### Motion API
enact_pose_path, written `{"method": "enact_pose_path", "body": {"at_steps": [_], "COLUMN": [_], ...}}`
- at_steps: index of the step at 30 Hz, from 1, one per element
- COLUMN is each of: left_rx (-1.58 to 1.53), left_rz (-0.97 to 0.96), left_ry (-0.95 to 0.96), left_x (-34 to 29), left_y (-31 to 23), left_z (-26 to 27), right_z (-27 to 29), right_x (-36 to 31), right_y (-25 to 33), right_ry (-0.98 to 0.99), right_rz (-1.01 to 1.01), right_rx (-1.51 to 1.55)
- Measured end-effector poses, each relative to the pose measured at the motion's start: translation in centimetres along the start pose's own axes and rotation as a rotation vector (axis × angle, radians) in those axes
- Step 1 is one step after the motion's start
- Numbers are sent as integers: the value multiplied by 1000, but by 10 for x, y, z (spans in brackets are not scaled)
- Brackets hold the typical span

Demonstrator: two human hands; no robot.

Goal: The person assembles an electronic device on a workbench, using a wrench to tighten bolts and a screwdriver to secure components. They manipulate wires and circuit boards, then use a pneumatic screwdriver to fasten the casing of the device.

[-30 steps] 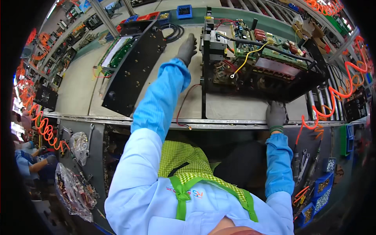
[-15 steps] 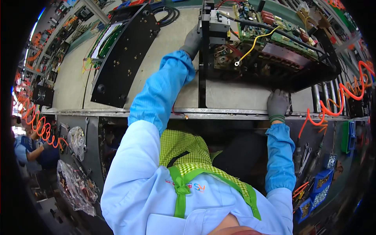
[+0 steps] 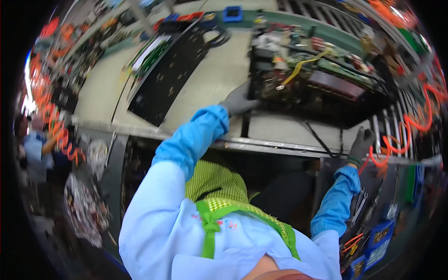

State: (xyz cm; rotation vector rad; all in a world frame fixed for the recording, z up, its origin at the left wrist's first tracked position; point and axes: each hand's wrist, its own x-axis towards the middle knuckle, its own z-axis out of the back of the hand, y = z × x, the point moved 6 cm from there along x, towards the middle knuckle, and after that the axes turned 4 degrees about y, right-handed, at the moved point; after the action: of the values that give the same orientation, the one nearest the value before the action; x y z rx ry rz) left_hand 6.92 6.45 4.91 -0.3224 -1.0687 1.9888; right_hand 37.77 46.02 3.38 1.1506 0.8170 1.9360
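A black metal chassis point(image 3: 322, 109) with green circuit boards point(image 3: 298, 58) inside stands on the worktable, its boards facing up. From it hangs a yellow lead point(image 3: 298, 70) ending in a ring terminal. My left hand point(image 3: 239, 99), in a grey glove, grips the chassis at its near left corner; some fingertips are hidden against the dark metal. At the table's front edge, to the right of the chassis, is my right hand point(image 3: 361, 143), also grey-gloved, fingers extended and apart from the chassis. Thin black cables point(image 3: 319, 138) dangle between the chassis and this hand.
A black perforated panel point(image 3: 170, 77) leans at the left beside a green board point(image 3: 151, 53). Orange coiled hoses point(image 3: 406, 133) hang at the right. Wrenches point(image 3: 359, 207) and blue bins of small parts point(image 3: 380, 233) lie below right. Plastic bags point(image 3: 84, 210) sit lower left.
My left hand has come down from the chassis's upper left side to its near left corner. My right hand has moved right and away from the chassis's front edge. The view has shifted.
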Motion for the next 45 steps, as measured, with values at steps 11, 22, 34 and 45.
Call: {"method": "enact_pose_path", "body": {"at_steps": [11, 22, 34, 45], "left_rx": [285, 249, 323, -134], "left_rz": [242, 307, 122, 453], "left_ry": [1, 206, 289, 272], "left_x": [7, 38, 128, 112], "left_y": [9, -49, -72, -65], "left_z": [-8, 29, 28, 33], "right_z": [-67, 7, 24, 38], "right_x": [46, 78, 164, 37], "right_y": [-53, 52, 86, 208], "right_ry": [248, 261, 284, 331], "right_rz": [-41, 168, 109, 179], "right_rx": [-240, -311, -756, 208]}}
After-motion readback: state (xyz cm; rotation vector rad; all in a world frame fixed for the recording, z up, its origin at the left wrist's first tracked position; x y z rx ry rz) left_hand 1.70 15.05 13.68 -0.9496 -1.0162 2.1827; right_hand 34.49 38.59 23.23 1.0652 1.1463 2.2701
